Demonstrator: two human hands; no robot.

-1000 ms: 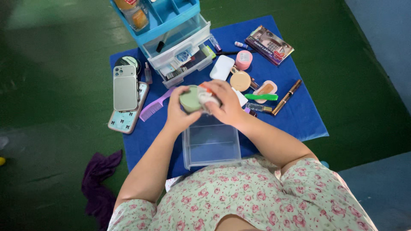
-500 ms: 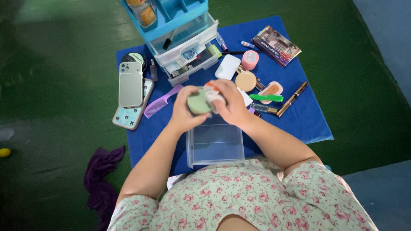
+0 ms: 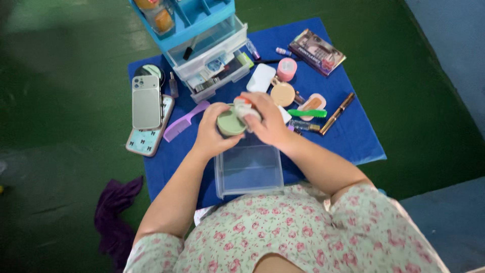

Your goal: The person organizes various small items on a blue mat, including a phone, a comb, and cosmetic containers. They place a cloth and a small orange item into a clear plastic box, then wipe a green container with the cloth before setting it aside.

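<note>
Green round compact (image 3: 230, 124), held in the left hand (image 3: 212, 132) above the clear plastic drawer (image 3: 249, 169) on the blue cloth (image 3: 353, 136). Right hand (image 3: 268, 121) closed on a small white cloth or wipe (image 3: 244, 112), pressed against the compact's rim. Step judged: wiping the compact. Next move likely calls for turning it to reach the uncleaned side.

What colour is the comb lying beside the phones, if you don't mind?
The comb is light purple, seen in the head view.
</note>
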